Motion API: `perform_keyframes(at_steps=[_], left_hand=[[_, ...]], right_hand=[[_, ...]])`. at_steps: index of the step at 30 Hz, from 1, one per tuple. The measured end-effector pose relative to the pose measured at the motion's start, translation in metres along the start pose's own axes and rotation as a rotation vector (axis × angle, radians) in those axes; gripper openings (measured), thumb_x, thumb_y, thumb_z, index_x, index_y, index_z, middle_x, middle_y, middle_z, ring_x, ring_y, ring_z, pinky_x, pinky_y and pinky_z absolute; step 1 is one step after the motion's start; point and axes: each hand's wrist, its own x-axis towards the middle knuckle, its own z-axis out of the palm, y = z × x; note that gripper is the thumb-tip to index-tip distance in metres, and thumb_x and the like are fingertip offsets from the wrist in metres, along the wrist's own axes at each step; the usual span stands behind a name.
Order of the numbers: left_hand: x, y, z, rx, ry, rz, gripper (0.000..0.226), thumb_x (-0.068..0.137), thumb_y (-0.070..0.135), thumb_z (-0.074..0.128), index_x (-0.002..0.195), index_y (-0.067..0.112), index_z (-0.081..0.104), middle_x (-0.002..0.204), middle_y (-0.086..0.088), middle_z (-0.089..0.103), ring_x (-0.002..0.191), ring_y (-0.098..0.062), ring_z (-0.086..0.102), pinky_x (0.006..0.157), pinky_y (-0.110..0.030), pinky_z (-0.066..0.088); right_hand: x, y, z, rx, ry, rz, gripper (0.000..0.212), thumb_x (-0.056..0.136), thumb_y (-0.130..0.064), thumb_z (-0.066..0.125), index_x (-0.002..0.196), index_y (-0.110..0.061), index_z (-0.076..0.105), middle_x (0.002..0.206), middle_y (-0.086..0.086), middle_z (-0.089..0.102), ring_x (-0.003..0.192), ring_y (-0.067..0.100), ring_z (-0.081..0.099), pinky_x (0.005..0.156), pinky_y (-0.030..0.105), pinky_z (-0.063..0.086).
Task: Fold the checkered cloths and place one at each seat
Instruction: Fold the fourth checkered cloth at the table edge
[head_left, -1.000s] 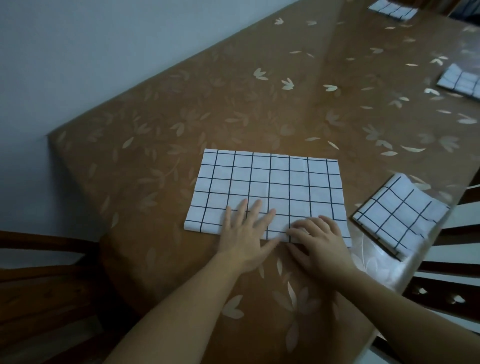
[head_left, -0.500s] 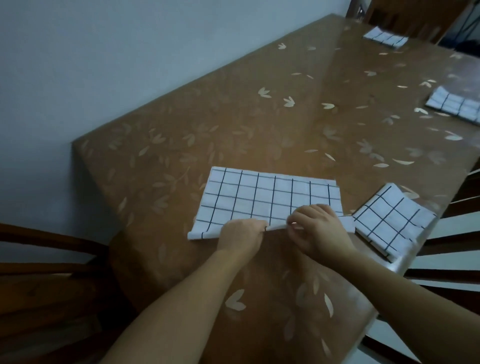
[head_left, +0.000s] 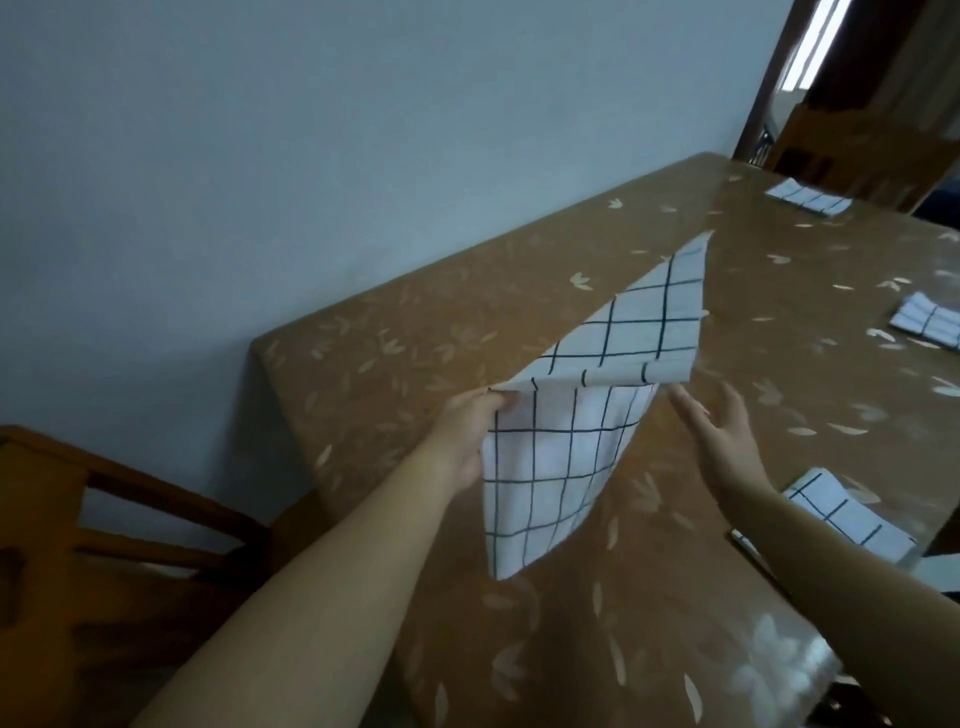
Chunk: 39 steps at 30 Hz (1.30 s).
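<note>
A white checkered cloth (head_left: 587, 415) with dark grid lines hangs in the air above the brown table (head_left: 415, 374). My left hand (head_left: 467, 431) pinches its near left edge, and the cloth drapes down and to the right from that grip. My right hand (head_left: 722, 431) hovers just right of the cloth with fingers straight and spread, holding nothing. Three folded checkered cloths lie on the table: one (head_left: 852, 514) near the right edge behind my right forearm, one (head_left: 930, 325) at mid right, one (head_left: 808, 196) at the far end.
The table has a glossy brown cover with pale leaf prints and stands against a grey wall (head_left: 311, 156). A wooden chair (head_left: 104, 519) is at the near left. More wooden chairs and a doorway (head_left: 857, 104) lie at the far right.
The cloth lay flat on the table with both hands at its near edge. Now my left hand has lifted it into the air, and my right hand has let go.
</note>
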Motion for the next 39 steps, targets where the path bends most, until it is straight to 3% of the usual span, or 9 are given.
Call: perform_keyframes(at_steps=[2, 5, 7, 11, 15, 20, 26, 29, 39], left_hand=[[-0.005, -0.004, -0.011, -0.084, -0.022, -0.12, 0.03, 0.098, 0.018, 0.051, 0.121, 0.004, 0.064, 0.118, -0.018, 0.067, 0.101, -0.033, 0.066, 0.086, -0.043, 0.054], [-0.007, -0.021, -0.029, -0.09, 0.014, -0.25, 0.035, 0.095, 0.025, 0.055, 0.125, 0.009, 0.062, 0.125, -0.016, 0.064, 0.113, -0.034, 0.062, 0.098, -0.048, 0.049], [-0.006, -0.035, -0.038, -0.073, 0.039, -0.287, 0.036, 0.095, 0.026, 0.055, 0.127, 0.01, 0.059, 0.123, -0.015, 0.063, 0.111, -0.033, 0.061, 0.097, -0.046, 0.049], [-0.008, -0.056, -0.044, -0.017, 0.12, -0.302, 0.042, 0.092, 0.033, 0.061, 0.129, 0.013, 0.054, 0.124, -0.005, 0.056, 0.124, -0.025, 0.049, 0.097, -0.037, 0.044], [0.005, -0.086, -0.054, 0.019, 0.193, -0.296, 0.073, 0.063, 0.046, 0.074, 0.126, 0.012, 0.061, 0.132, -0.008, 0.062, 0.126, -0.029, 0.052, 0.112, -0.053, 0.03], [0.0, -0.085, -0.041, 0.024, 0.241, -0.261, 0.036, 0.089, 0.033, 0.065, 0.118, 0.011, 0.065, 0.113, -0.006, 0.07, 0.107, -0.027, 0.062, 0.107, -0.051, 0.037], [0.005, -0.057, -0.037, 0.152, 0.288, -0.139, 0.019, 0.09, 0.015, 0.066, 0.107, 0.005, 0.068, 0.096, -0.006, 0.07, 0.082, -0.017, 0.064, 0.068, -0.027, 0.045], [0.007, -0.037, -0.038, 0.272, 0.334, -0.049, 0.013, 0.088, 0.015, 0.068, 0.099, 0.009, 0.067, 0.093, -0.003, 0.067, 0.081, -0.013, 0.06, 0.076, -0.027, 0.043], [0.003, -0.007, -0.034, 0.305, 0.419, 0.154, 0.009, 0.085, 0.021, 0.072, 0.092, 0.016, 0.07, 0.085, 0.006, 0.065, 0.089, -0.015, 0.06, 0.077, -0.027, 0.043]], right_hand=[[0.008, 0.008, 0.008, 0.088, -0.213, 0.147, 0.127, 0.044, -0.09, 0.06, 0.145, -0.015, 0.041, 0.15, 0.002, 0.042, 0.134, 0.019, 0.041, 0.105, 0.042, 0.031], [0.014, 0.018, 0.02, 0.236, -0.378, 0.315, 0.081, 0.071, -0.063, 0.069, 0.131, -0.011, 0.054, 0.138, 0.004, 0.052, 0.125, 0.022, 0.049, 0.105, 0.047, 0.032], [0.013, 0.022, 0.027, 0.314, -0.386, 0.348, 0.043, 0.089, -0.032, 0.065, 0.12, -0.004, 0.057, 0.12, 0.013, 0.06, 0.104, 0.027, 0.059, 0.094, 0.042, 0.044], [0.012, 0.035, 0.032, 0.192, -0.278, 0.379, 0.023, 0.086, -0.011, 0.07, 0.105, 0.001, 0.067, 0.098, 0.015, 0.072, 0.08, 0.028, 0.068, 0.071, 0.037, 0.056], [0.011, 0.045, 0.029, 0.02, -0.227, 0.38, 0.03, 0.083, -0.014, 0.075, 0.108, 0.0, 0.067, 0.094, 0.011, 0.072, 0.079, 0.025, 0.069, 0.066, 0.034, 0.057], [0.012, 0.054, 0.022, 0.078, -0.17, 0.39, 0.066, 0.079, -0.014, 0.078, 0.137, -0.015, 0.046, 0.1, 0.013, 0.064, 0.083, 0.024, 0.065, 0.07, 0.036, 0.054], [0.017, 0.028, 0.008, 0.025, -0.112, 0.194, 0.025, 0.077, 0.0, 0.076, 0.101, -0.007, 0.07, 0.091, 0.013, 0.065, 0.082, 0.022, 0.065, 0.075, 0.03, 0.054], [0.021, 0.004, 0.002, -0.101, -0.085, 0.07, 0.015, 0.077, -0.011, 0.079, 0.086, -0.021, 0.071, 0.091, 0.003, 0.069, 0.09, 0.019, 0.065, 0.081, 0.032, 0.053], [0.021, -0.026, -0.009, -0.198, -0.085, -0.068, 0.019, 0.085, -0.015, 0.072, 0.103, -0.022, 0.068, 0.089, 0.0, 0.067, 0.076, 0.018, 0.06, 0.062, 0.027, 0.047]])
